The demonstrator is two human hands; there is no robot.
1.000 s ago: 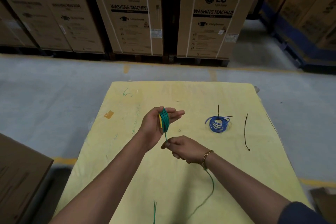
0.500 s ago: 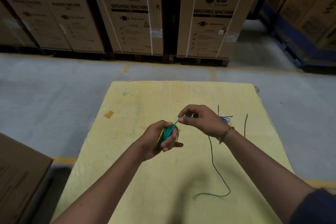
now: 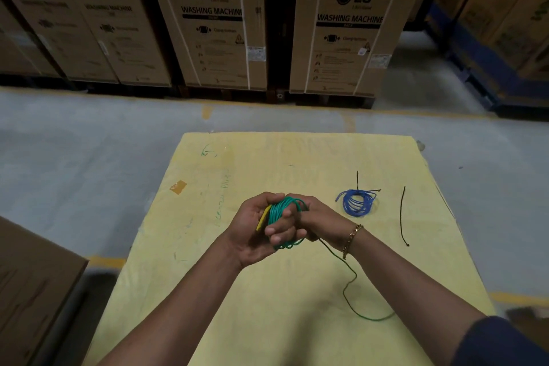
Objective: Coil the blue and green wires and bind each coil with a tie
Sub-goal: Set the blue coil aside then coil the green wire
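My left hand (image 3: 255, 232) grips a coil of green wire (image 3: 282, 211) wound around its fingers, with a yellow piece showing at the coil's left edge. My right hand (image 3: 320, 221) presses against the coil from the right and holds the wire's strand. The loose green tail (image 3: 353, 285) runs from under my right wrist down onto the yellow table (image 3: 267, 321). A blue wire coil (image 3: 356, 202), bound with a black tie, lies on the table to the right. A loose black tie (image 3: 401, 217) lies further right.
The table's far edge is near the grey floor (image 3: 89, 157). Large cardboard washing-machine boxes (image 3: 214, 24) stand in a row beyond. Another cardboard box (image 3: 29, 291) sits low at the left. A small orange tape patch (image 3: 178, 186) is stuck on the table.
My right hand went from below the coil, up over it, then down against it at the right, adding a turn. The loose tail has shortened and shifted right. The blue coil shows again.
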